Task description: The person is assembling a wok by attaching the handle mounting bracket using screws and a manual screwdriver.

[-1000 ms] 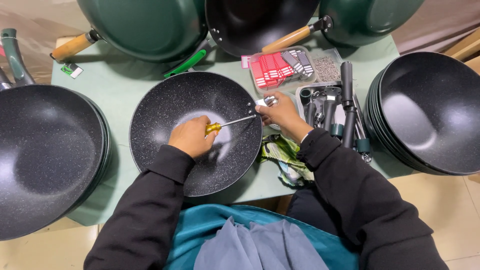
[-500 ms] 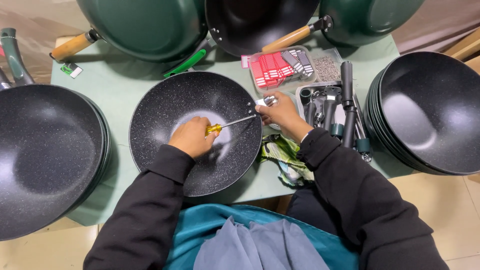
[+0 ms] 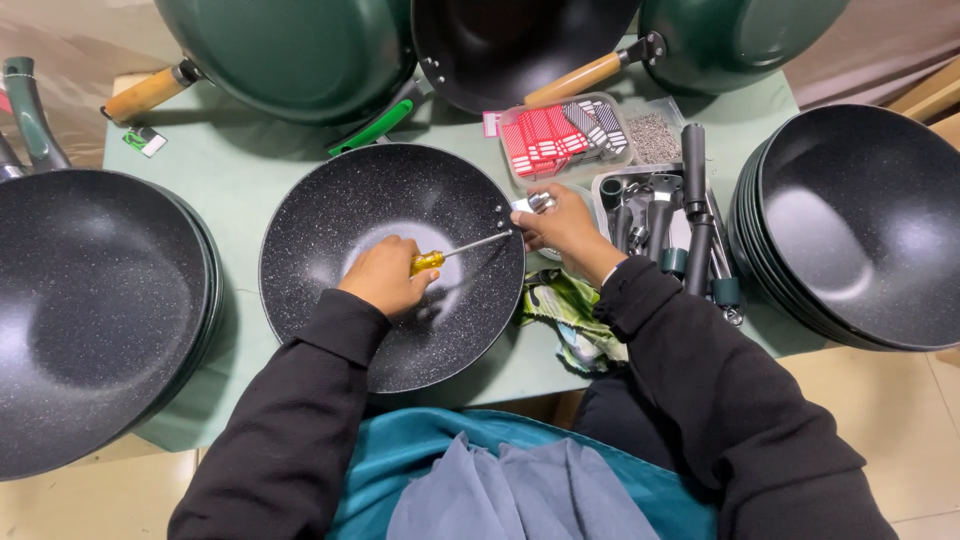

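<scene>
The black speckled non-stick wok (image 3: pixel 385 262) sits at the tabletop's (image 3: pixel 240 170) near edge; the left hand (image 3: pixel 385 277) grips a yellow-handled screwdriver (image 3: pixel 455 252) aimed at its rim, while the right hand (image 3: pixel 560 220) pinches a metal handle bracket (image 3: pixel 535 203) there, steadying it.

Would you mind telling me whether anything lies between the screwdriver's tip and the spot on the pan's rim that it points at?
Nothing visible does. The left hand holds the screwdriver inside the speckled pan, its shaft running clear to the rim, where the right hand holds a metal fitting outside the wall.
</scene>
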